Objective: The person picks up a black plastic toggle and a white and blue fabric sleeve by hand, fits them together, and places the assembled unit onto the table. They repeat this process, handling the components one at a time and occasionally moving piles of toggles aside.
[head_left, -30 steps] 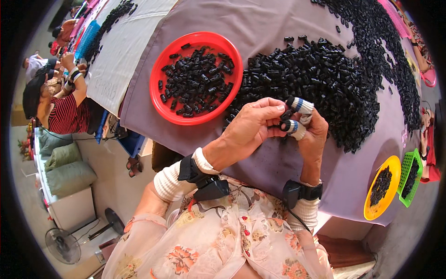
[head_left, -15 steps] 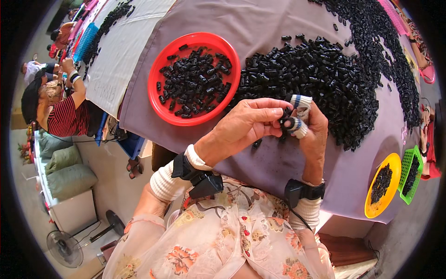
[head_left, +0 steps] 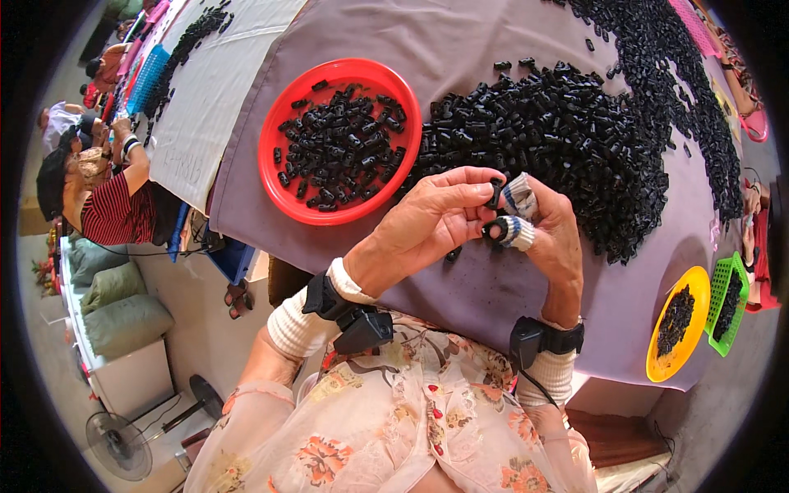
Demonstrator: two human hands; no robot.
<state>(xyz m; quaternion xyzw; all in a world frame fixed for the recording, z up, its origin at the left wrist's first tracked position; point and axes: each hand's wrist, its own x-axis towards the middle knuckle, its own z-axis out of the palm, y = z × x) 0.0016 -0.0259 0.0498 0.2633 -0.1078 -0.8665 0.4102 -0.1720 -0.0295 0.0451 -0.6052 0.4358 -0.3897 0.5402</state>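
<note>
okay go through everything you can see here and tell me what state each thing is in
left hand: pinching a small black part
right hand: fingers taped, holding another black part
red bowl: partly filled
black parts pile: loose on the purple cloth
yellow bowl: holds some parts

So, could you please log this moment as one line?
left hand: pinching small black part | right hand: taped fingers on another part | nearby: loose black pile, red bowl
</note>
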